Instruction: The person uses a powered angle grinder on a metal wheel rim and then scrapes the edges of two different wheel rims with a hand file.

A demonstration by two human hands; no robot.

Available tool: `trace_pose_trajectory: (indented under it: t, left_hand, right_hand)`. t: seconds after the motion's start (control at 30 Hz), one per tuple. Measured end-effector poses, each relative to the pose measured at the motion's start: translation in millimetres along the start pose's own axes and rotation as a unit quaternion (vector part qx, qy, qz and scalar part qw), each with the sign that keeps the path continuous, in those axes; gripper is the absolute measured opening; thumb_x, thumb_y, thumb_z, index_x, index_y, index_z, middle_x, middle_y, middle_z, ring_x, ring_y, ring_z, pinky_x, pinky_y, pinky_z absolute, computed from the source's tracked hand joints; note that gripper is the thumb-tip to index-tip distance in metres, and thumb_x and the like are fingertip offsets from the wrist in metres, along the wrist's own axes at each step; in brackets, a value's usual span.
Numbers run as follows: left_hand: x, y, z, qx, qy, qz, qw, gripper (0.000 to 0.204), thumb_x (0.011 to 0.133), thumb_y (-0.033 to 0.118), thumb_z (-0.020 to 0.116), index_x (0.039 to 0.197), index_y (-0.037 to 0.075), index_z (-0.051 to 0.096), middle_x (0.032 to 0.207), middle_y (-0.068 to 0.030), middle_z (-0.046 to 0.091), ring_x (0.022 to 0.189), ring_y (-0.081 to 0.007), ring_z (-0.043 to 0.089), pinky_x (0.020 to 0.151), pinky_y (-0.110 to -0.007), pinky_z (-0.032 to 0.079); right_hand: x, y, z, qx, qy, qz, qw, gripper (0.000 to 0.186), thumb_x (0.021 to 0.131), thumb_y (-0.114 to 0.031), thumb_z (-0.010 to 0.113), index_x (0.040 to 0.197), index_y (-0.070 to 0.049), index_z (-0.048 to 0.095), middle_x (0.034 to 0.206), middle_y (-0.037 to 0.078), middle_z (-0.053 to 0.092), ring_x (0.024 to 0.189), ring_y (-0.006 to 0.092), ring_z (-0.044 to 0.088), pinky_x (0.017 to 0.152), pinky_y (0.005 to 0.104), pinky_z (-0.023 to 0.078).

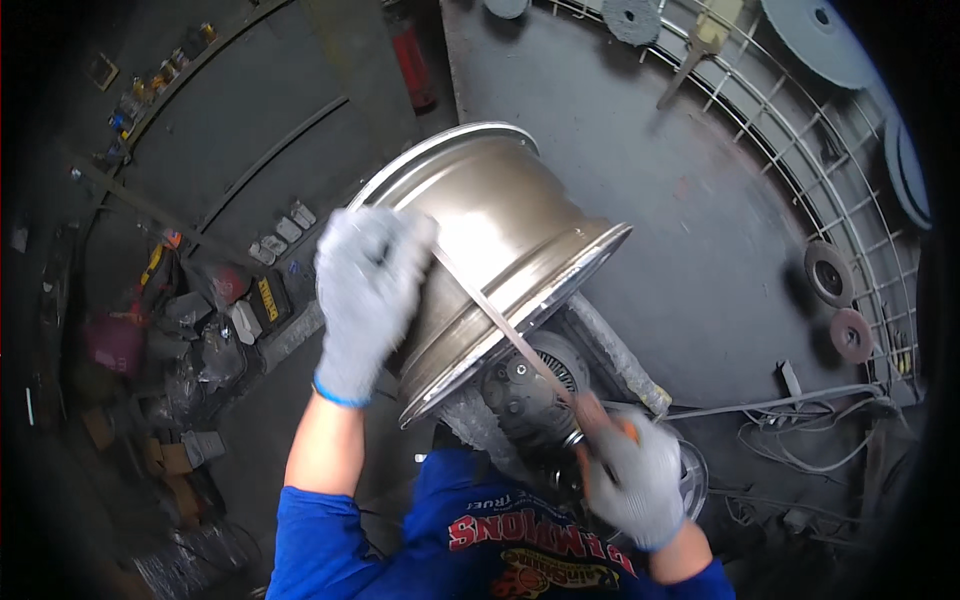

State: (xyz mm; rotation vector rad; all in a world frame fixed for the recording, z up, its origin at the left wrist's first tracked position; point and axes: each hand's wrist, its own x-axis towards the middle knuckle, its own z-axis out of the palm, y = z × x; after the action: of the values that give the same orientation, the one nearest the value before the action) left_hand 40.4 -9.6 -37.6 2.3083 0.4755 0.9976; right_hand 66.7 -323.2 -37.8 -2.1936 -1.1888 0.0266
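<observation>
A bare metal car wheel rim (470,240) lies tilted on its side in front of me, its barrel shiny and its near lip turned toward my lower right. A long, narrow flat bar, probably a file (490,312), slants across that near lip. My left hand (365,295), in a grey glove and slightly blurred, is closed at the bar's far end beside the barrel. Around the orange-and-brown grip end my right hand (635,480), gloved too, is wrapped. The glove hides part of this grip.
Below the rim are a round dark machine part (530,390) and a padded support arm (615,355). A wire rack (780,120) holding abrasive discs (830,275) curves along the right. Loose cables (800,440) hang at lower right. Tools and boxes (265,300) clutter the left; a red cylinder (412,65) stands behind.
</observation>
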Motion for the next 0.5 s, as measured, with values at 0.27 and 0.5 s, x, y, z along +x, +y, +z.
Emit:
trace_pose_trajectory:
  t: [0.27, 0.5]
  left_hand:
    - [-30, 23, 0, 0.008, -0.059, 0.058, 0.997, 0.020, 0.089, 0.022, 0.080, 0.086, 0.002, 0.076, 0.079, -0.0125, 0.063, 0.082, -0.0300, 0.062, 0.078, -0.040, 0.049]
    - [41, -18, 4, 0.007, 0.047, 0.010, 0.999, 0.028, 0.094, 0.027, 0.076, 0.080, 0.003, 0.072, 0.077, -0.0144, 0.066, 0.079, -0.0316, 0.061, 0.071, -0.044, 0.047]
  right_hand:
    - [-40, -8, -19, -0.021, -0.077, 0.062, 0.995, 0.046, 0.083, -0.014, 0.081, 0.128, -0.012, 0.073, 0.072, 0.010, 0.055, 0.055, 0.0287, 0.060, 0.050, 0.0394, 0.048]
    - [36, 1, 8, 0.020, 0.005, 0.013, 1.000, 0.048, 0.080, -0.008, 0.080, 0.128, -0.010, 0.073, 0.075, 0.012, 0.060, 0.060, 0.0322, 0.062, 0.054, 0.0404, 0.050]
